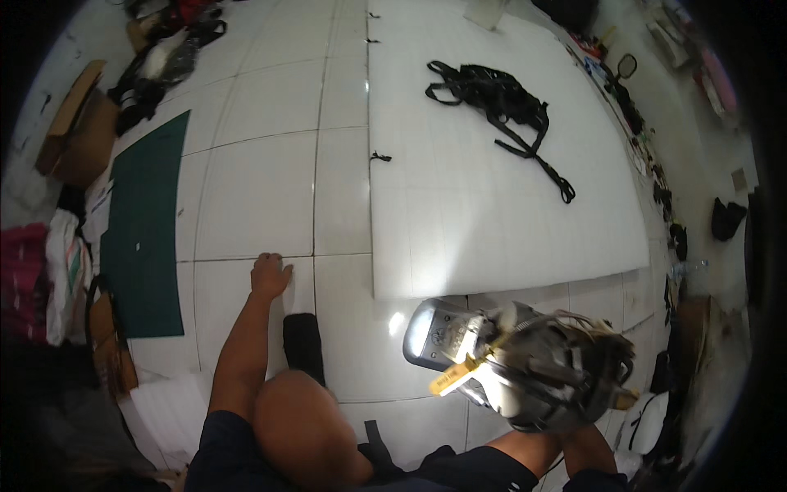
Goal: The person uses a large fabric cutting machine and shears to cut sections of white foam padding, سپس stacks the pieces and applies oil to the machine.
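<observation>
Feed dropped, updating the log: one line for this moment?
left hand: flat on floor, empty | right hand: hidden behind grey tool it carries | black straps: on white sheet

A white tiled floor carries everything here, with a large white foam sheet spread flat over its right half and a tangle of black straps lying on top of that sheet. A dark green cutting mat lies flat on the tiles at the left, well apart from the sheet, and a small black object rests on the tiles just beside the person's knee
</observation>
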